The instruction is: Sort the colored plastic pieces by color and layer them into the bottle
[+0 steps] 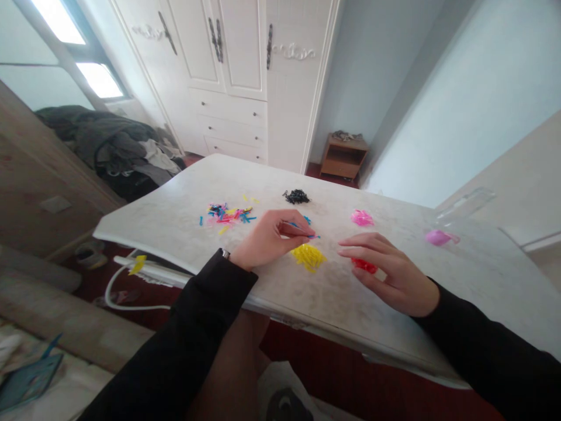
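Observation:
My left hand (272, 240) is closed in a pinch over the middle of the table, with a small blue strip (316, 237) poking out at its fingertips. Just below those fingertips lies a pile of yellow strips (309, 257). Some blue pieces (307, 220) show behind the hand, mostly hidden by it. My right hand (394, 269) hovers open, fingers apart, over a red pile (364, 266) that it partly covers. Left of my left hand, a mixed heap of coloured strips (228, 215) spreads in pink, blue, yellow and black.
A black pile (297, 196) and a pink pile (362, 217) lie farther back on the white table (280, 298). On the right are a purple balloon-like item (439, 237) and a clear container (467, 207). A white wardrobe (245, 76) stands behind.

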Demonstrator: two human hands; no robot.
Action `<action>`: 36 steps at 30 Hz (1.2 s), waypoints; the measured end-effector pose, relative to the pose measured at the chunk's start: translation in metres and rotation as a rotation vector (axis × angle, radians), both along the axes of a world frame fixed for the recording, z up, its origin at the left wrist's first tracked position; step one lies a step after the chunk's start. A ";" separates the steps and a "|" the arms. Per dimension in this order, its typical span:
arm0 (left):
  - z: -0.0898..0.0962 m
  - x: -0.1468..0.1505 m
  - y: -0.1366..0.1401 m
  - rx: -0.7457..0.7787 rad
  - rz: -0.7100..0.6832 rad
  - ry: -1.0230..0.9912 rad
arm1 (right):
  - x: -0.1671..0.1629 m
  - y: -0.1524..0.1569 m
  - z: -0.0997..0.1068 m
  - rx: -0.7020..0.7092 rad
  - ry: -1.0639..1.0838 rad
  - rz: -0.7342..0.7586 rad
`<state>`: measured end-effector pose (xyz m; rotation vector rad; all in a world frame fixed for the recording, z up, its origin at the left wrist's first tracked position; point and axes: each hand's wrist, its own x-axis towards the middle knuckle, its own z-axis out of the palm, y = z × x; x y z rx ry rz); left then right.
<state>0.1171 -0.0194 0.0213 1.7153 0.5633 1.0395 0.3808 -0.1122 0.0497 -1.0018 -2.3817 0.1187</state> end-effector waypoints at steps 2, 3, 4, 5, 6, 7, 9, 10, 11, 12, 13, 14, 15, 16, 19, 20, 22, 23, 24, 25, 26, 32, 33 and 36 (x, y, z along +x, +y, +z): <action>0.004 0.006 -0.001 -0.001 -0.029 -0.020 | -0.002 -0.001 -0.001 0.010 -0.048 0.022; 0.006 0.010 -0.002 -0.004 -0.054 -0.034 | -0.002 -0.002 -0.002 0.021 -0.054 0.019; 0.008 0.015 -0.003 -0.009 -0.085 -0.052 | -0.002 -0.003 -0.002 0.036 -0.048 0.006; 0.011 0.019 -0.003 -0.016 -0.116 -0.070 | -0.001 -0.004 -0.001 0.053 -0.032 -0.014; 0.013 0.024 -0.004 -0.022 -0.143 -0.086 | -0.001 -0.004 -0.001 0.070 -0.012 -0.036; 0.014 0.027 -0.004 -0.027 -0.164 -0.094 | 0.000 -0.004 0.000 0.082 0.009 -0.054; 0.015 0.032 -0.005 -0.022 -0.171 -0.080 | 0.001 -0.005 0.002 0.082 0.034 -0.060; 0.015 0.034 -0.005 -0.016 -0.163 -0.068 | 0.001 -0.005 0.003 0.072 0.036 -0.049; 0.014 0.034 -0.005 -0.009 -0.152 -0.059 | 0.001 -0.005 0.003 0.059 0.033 -0.032; 0.014 0.034 -0.005 -0.003 -0.140 -0.054 | 0.001 -0.005 0.004 0.046 0.026 -0.015; 0.013 0.033 -0.005 0.002 -0.129 -0.053 | 0.001 -0.005 0.004 0.034 0.019 -0.001; 0.012 0.033 -0.006 0.006 -0.125 -0.055 | 0.001 -0.005 0.003 0.024 0.013 0.003; 0.012 0.032 -0.006 0.008 -0.129 -0.055 | 0.001 -0.005 0.003 0.017 0.010 -0.001; 0.011 0.032 -0.006 0.012 -0.140 -0.053 | 0.001 -0.005 0.003 0.011 0.009 -0.008; 0.010 0.032 -0.008 0.031 -0.167 -0.045 | 0.001 -0.005 0.002 -0.009 0.012 -0.014; 0.010 0.033 -0.008 0.041 -0.165 -0.044 | 0.000 -0.004 0.002 -0.016 0.019 -0.005; 0.010 0.033 -0.008 0.061 -0.154 -0.038 | 0.000 -0.003 0.002 -0.019 0.044 0.019; 0.010 0.033 -0.008 0.068 -0.152 -0.035 | 0.000 -0.002 0.001 -0.015 0.058 0.026; 0.010 0.033 -0.008 0.074 -0.153 -0.032 | 0.000 -0.002 0.001 -0.009 0.067 0.031; 0.010 0.033 -0.009 0.077 -0.157 -0.027 | 0.000 -0.002 0.001 -0.004 0.070 0.035; 0.011 0.032 -0.009 0.079 -0.162 -0.021 | -0.001 -0.002 0.001 -0.004 0.068 0.038; 0.011 0.032 -0.011 0.085 -0.144 0.000 | 0.000 -0.003 0.000 -0.027 0.070 0.025; 0.011 0.032 -0.011 0.086 -0.141 0.003 | 0.000 -0.004 0.000 -0.031 0.066 0.023; 0.010 0.033 -0.010 0.089 -0.143 0.015 | 0.001 -0.004 0.001 -0.033 0.061 0.031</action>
